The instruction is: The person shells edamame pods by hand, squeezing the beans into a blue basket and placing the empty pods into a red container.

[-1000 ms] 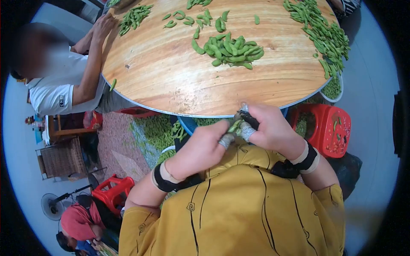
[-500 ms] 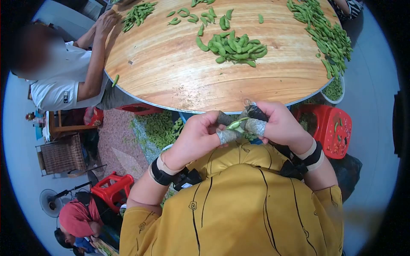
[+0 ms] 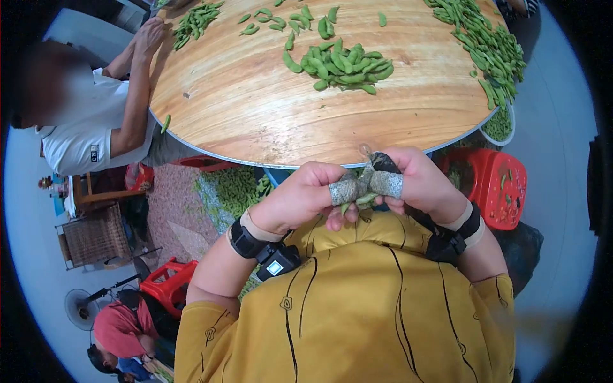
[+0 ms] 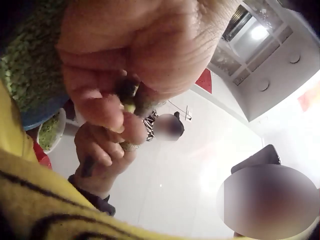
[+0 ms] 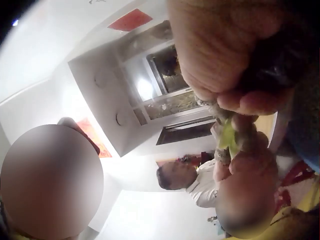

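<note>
Just past the table's near edge, my left hand [image 3: 297,198] and right hand [image 3: 421,182] meet and pinch one green edamame pod [image 3: 366,198] between them. Grey tape wraps both thumbs, whose tips come together over the pod and cover much of it. A dark wrap shows on a right finger. In the right wrist view the pod [image 5: 229,140] appears bright green, lying between the fingertips of both hands. Only a sliver of green shows between my fingers in the left wrist view. On the round wooden table [image 3: 255,121], a heap of edamame pods [image 3: 345,66] lies ahead of my hands.
More pods [image 3: 476,51] line the table's right side, above a white bowl [image 3: 499,131] of shelled beans. A red stool [image 3: 504,191] stands at right. Under the table edge is a blue basin [image 3: 276,175]. A person [image 3: 89,134] sits at left.
Half a second ago the pod lay exposed between my spread fingers; now my taped thumbs have closed together over it. The left wrist has turned slightly. The heap on the table looks the same.
</note>
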The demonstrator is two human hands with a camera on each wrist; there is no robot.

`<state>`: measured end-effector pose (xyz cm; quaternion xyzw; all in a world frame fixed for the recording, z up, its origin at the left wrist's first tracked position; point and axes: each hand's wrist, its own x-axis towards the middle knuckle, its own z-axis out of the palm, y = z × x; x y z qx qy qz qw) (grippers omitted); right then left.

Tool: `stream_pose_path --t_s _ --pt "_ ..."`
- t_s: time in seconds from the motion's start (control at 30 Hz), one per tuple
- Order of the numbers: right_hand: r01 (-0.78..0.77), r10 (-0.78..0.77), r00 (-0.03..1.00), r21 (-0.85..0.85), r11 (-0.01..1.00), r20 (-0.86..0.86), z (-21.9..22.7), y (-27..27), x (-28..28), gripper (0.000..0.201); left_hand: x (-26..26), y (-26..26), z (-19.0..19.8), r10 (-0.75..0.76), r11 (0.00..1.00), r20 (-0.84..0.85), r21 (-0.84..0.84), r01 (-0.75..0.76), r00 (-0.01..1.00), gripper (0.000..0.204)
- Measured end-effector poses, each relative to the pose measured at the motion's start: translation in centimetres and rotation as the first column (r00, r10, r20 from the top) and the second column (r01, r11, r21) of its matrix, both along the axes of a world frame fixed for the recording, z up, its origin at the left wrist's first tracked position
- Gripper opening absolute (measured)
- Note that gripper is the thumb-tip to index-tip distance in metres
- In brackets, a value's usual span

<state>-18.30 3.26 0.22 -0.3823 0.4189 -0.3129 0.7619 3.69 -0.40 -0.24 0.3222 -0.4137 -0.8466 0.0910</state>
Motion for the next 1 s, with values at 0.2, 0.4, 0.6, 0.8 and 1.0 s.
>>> stream_pose_path --t_s 0.2,0.4,0.6,0.8,1.0 --pt "0.056 -0.056 0.998 -0.008 0.998 -0.033 -1.0 -0.1 -0.6 0.010 0.3 0.4 -0.6 0.084 0.992 -0.124 0.109 -0.071 0.989 0.026" --pt "0.023 -0.054 0.968 -0.129 0.991 -0.244 -0.6 0.4 -1.0 0.012 0.6 1.1 0.3 0.162 0.986 0.114 0.024 -0.166 0.980 0.026" --pt "0.022 -0.071 0.942 -0.150 0.988 -0.328 -0.5 0.9 -0.5 0.011 0.6 1.8 -2.0 0.135 0.974 0.159 -0.205 -0.101 0.978 0.029" --pt "-0.055 -0.111 0.894 -0.352 0.934 -0.433 -0.9 1.0 0.1 0.016 0.1 2.1 -2.2 0.151 0.462 0.373 -0.845 0.268 0.916 0.020" --pt "-0.139 -0.191 0.834 -0.533 0.835 -0.517 -1.2 1.1 0.8 0.012 0.1 1.7 -2.8 -0.027 0.988 0.240 -0.141 0.062 0.970 0.016"
